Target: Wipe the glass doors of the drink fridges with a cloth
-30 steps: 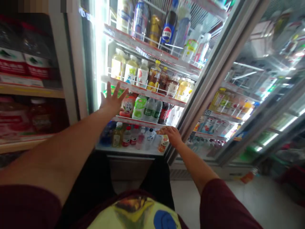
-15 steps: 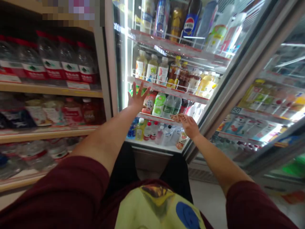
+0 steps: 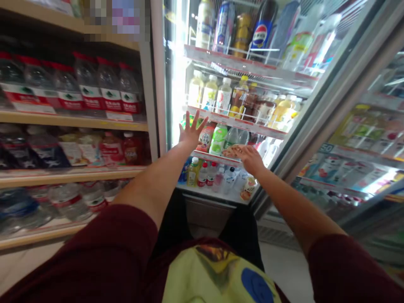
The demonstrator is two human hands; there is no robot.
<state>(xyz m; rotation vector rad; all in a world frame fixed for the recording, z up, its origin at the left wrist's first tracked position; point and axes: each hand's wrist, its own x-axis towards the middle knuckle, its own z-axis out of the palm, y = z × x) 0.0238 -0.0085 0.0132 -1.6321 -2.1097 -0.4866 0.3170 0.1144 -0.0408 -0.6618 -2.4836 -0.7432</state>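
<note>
In front of a lit drinks cooler [image 3: 232,200] both my arms reach forward. My left hand [image 3: 190,135] is open with its fingers spread, level with the edge of a middle shelf, before a red-labelled drink [image 3: 206,138]. Whether it touches glass or a shelf I cannot tell. My right hand [image 3: 251,161] is closed on a crumpled, brown-and-white patterned cloth [image 3: 232,150], which sticks out to the left of the fingers. Behind the cloth stand a green bottle [image 3: 218,139] and clear bottles [image 3: 243,137].
Shelves on the left hold red-capped water bottles [image 3: 91,90] and other drinks. A cola bottle [image 3: 263,29] stands high in the cooler; small bottles [image 3: 202,174] line its bottom. The metal door frame [image 3: 311,113] slants along the right, with another cooler section beyond.
The view has shifted, so the shelves sit further right in the picture. My right hand and the cloth have moved slightly left relative to the bottles. My left hand stays spread at the same shelf.
</note>
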